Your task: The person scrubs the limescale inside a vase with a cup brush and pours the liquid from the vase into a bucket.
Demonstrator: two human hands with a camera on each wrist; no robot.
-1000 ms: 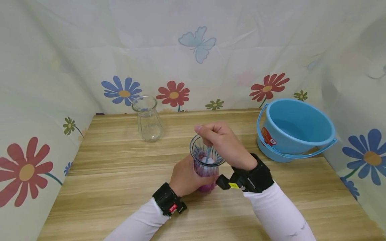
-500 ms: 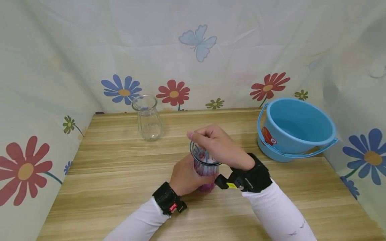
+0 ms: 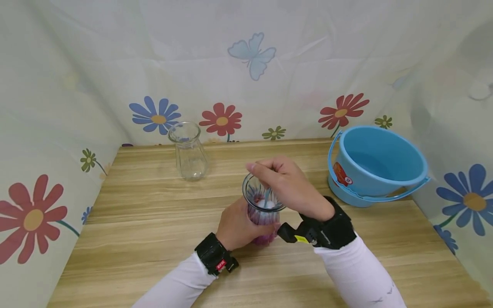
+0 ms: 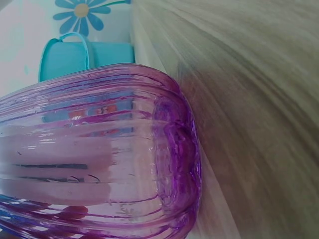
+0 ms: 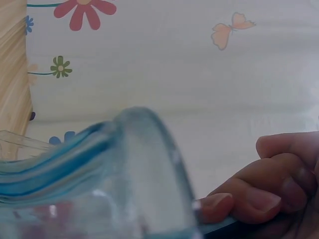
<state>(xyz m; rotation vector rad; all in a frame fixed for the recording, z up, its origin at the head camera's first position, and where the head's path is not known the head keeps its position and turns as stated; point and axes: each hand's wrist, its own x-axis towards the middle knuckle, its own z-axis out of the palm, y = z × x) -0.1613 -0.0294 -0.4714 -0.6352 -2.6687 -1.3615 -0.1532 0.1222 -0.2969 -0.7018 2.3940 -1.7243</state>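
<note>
Likely slick and fragile, the fluted purple-and-blue glass vase stands on the wooden bench, best held where the left hand grips its body; the right hand pinches a thin blue rod.

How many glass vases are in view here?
2: a clear vase stands toward the back left of the table, and a purple-blue vase is gripped by the left hand. No others show.

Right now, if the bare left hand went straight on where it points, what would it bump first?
The ribbed purple-and-blue glass vase, which the left hand grips. Depth past it is hard to judge.
</note>
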